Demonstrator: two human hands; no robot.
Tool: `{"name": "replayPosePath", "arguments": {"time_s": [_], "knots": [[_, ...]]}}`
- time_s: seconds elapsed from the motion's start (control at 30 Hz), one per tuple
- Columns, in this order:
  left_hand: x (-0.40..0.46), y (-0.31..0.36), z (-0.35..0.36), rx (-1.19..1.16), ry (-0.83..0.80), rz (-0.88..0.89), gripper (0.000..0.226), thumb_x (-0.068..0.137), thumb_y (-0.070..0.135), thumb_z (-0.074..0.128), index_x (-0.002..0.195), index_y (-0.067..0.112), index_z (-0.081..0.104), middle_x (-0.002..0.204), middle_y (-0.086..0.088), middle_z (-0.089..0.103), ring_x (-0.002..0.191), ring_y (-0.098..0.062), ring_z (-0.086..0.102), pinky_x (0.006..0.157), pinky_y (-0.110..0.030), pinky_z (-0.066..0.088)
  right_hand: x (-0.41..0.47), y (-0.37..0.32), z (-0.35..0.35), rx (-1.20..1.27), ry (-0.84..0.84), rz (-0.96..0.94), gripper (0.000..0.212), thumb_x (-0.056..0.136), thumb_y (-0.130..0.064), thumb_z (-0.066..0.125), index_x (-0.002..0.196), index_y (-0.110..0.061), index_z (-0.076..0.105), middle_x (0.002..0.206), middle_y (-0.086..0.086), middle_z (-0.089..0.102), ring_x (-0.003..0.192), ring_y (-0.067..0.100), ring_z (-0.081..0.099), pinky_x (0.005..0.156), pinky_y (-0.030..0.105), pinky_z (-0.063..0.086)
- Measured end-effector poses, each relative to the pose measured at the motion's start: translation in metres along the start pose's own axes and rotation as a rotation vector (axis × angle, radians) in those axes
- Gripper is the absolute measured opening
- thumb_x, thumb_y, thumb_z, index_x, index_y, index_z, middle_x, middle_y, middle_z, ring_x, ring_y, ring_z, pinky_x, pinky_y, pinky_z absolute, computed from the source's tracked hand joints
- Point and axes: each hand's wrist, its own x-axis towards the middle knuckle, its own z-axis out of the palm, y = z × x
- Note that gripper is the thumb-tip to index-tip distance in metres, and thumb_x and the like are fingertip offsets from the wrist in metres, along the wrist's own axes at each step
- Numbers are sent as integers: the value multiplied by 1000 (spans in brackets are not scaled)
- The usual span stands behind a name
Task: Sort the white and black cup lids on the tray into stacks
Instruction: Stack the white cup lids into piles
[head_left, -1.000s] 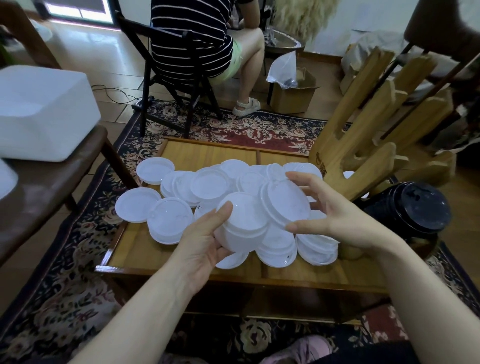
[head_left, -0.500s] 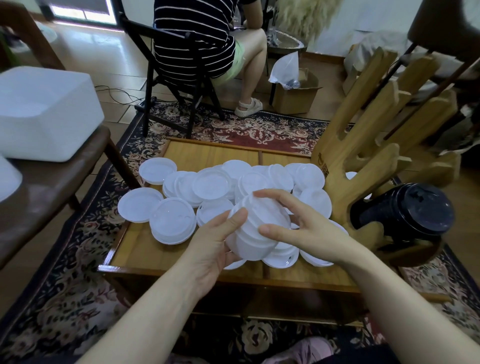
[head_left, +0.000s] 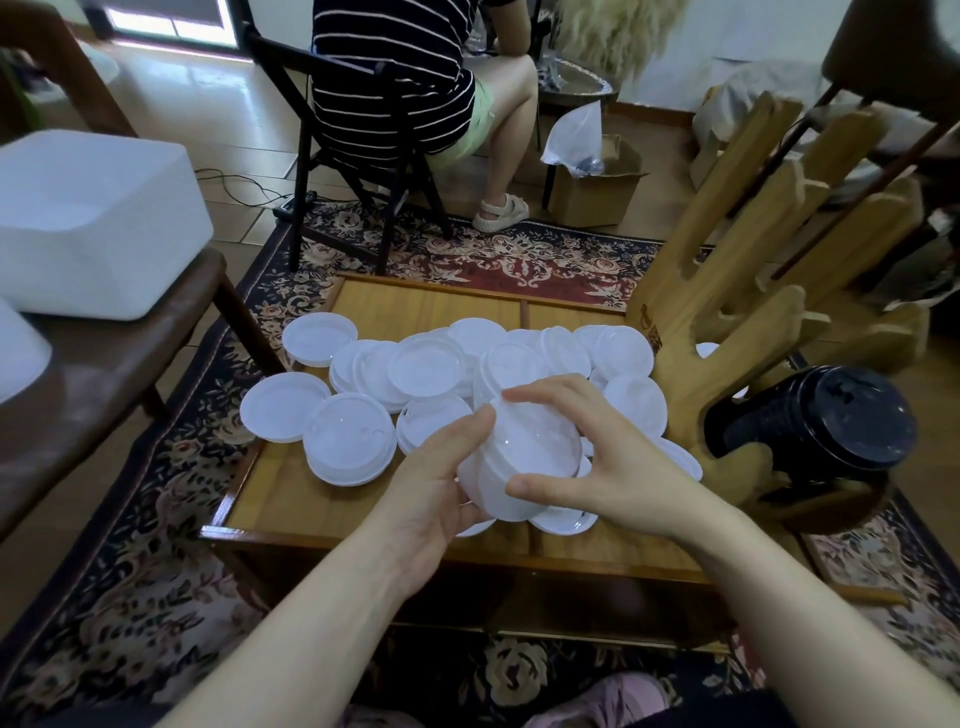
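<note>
Loose white lids (head_left: 347, 437) lie scattered across the wooden tray (head_left: 291, 499) at your left. Your left hand (head_left: 437, 486) cups the stack of white lids (head_left: 519, 462) held above the tray, fingers curled round its side. Your right hand (head_left: 613, 462) grips the stack's top, thumb and fingers curled over the rim. Farther right, the black lids (head_left: 821, 421) sit stacked in the wooden rack (head_left: 727, 312).
</note>
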Motion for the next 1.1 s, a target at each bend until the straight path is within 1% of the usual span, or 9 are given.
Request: {"name": "replayPosePath", "arguments": {"time_s": [0.13,0.23,0.37,0.47,0.6,0.7,0.77,0.97,1.1], "knots": [[-1,-2,0,-5,-12,10,42,86,38,67,125,22,67,119,-7,73,116,-32,66,104,-53,50,0,2,2,-26,-18,-14,68,73,-54,77,132,-48,45,131,-21,40,130,-1,37,107,31,39],[0,-3,-1,-8,7,30,45,79,36,71,122,22,68,117,-7,74,114,-31,67,101,-53,52,0,2,2,-3,-27,-11,71,71,-58,75,134,-48,43,133,-23,39,132,-3,35,107,27,36],[1,-2,1,-45,42,48,45,76,33,70,119,21,68,115,-7,75,111,-30,69,91,-45,58,-1,4,1,77,-73,31,77,75,-54,77,140,-48,37,140,-26,37,135,-8,29,108,24,33],[2,-1,0,-64,61,54,45,79,33,69,122,19,67,117,-9,74,111,-30,69,80,-38,60,-2,4,3,163,-117,71,87,75,-45,79,145,-49,28,145,-28,32,136,-9,29,109,28,40],[0,-1,-2,-63,16,66,40,84,28,69,123,20,66,118,-8,73,108,-27,70,81,-36,60,-2,3,7,231,-109,78,91,77,-27,83,146,-47,28,144,-22,34,135,-6,32,107,26,42],[-1,1,-5,3,-45,78,48,79,32,70,126,23,66,119,-3,73,106,-22,71,85,-36,59,-3,6,6,262,-108,76,92,76,-20,84,146,-45,29,145,-18,35,134,-5,34,105,21,42],[-2,1,-6,48,-48,72,52,75,36,69,126,26,66,119,-1,73,109,-21,70,91,-41,58,-3,9,4,256,-111,70,92,75,-19,84,145,-45,30,145,-18,34,134,-5,34,104,20,43],[1,-2,-6,79,9,73,69,67,35,80,133,40,60,121,0,72,110,-20,70,89,-44,58,-4,13,1,240,-133,73,91,75,-27,84,144,-49,30,145,-24,34,133,-7,34,103,22,44],[0,0,-6,47,2,78,59,68,25,80,124,41,67,116,3,74,109,-20,70,88,-42,58,-4,13,5,229,-123,77,91,75,-27,84,145,-48,29,144,-21,34,133,-6,34,104,22,45]]}}
